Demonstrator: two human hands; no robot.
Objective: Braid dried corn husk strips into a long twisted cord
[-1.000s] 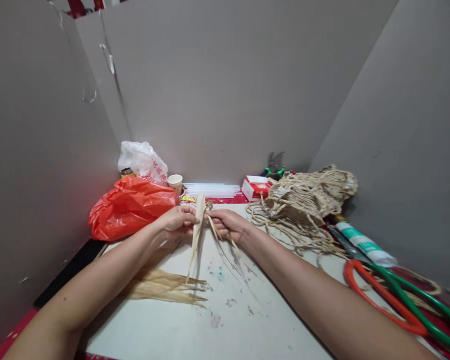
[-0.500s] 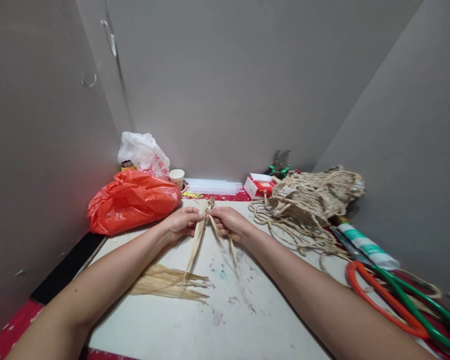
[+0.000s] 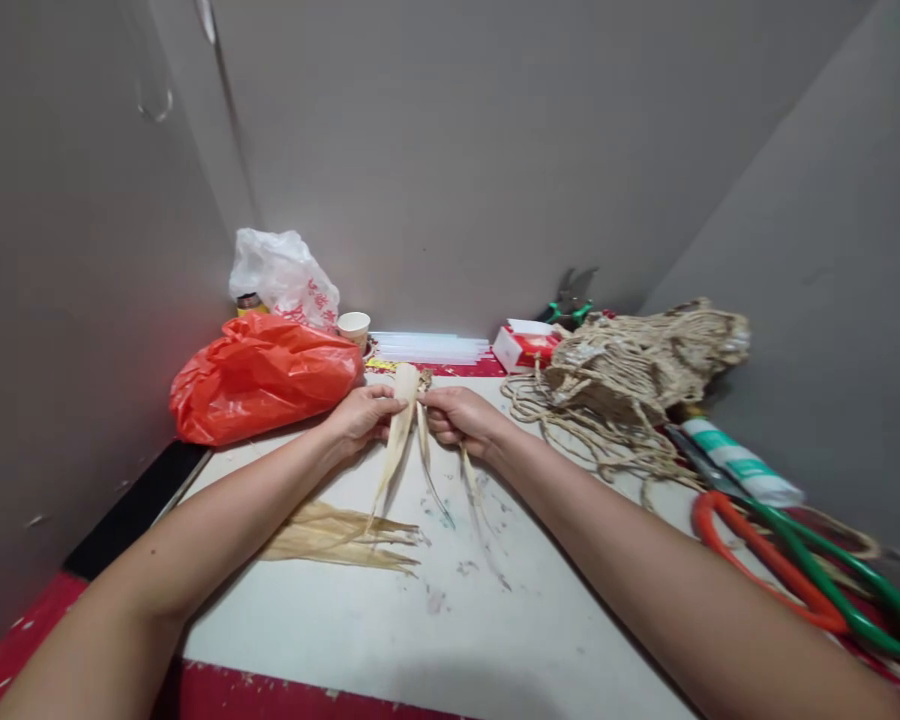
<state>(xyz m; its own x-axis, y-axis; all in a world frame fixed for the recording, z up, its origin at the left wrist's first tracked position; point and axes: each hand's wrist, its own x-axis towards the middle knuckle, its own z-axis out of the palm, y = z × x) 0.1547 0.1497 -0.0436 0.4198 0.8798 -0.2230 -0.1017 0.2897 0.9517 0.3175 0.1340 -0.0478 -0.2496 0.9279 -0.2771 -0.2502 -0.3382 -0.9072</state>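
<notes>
Between my hands, above the white board (image 3: 495, 640), is a pale dried corn husk (image 3: 399, 430) with a long pointed tail hanging down. My left hand (image 3: 364, 415) pinches its left edge between thumb and fingers. My right hand (image 3: 461, 415) is closed just to the right, gripping narrow husk strips (image 3: 424, 440); thin ends dangle below it. A small brown knotted piece (image 3: 424, 380) shows between the hands at the top; how it joins the strips is unclear. More dried husks (image 3: 345, 535) lie flat on the board beside my left forearm.
An orange plastic bag (image 3: 266, 380), a white bag (image 3: 285, 275) and a paper cup (image 3: 354, 328) stand back left. Clear sticks (image 3: 431, 348) and a red box (image 3: 525, 345) line the back. Rope (image 3: 645, 370), pliers (image 3: 570, 305) and big-handled tools (image 3: 795, 565) are at right.
The view has tilted down slightly. The husk in my left hand has turned to show a broader face, and a strip by my right hand now hangs more steeply.
</notes>
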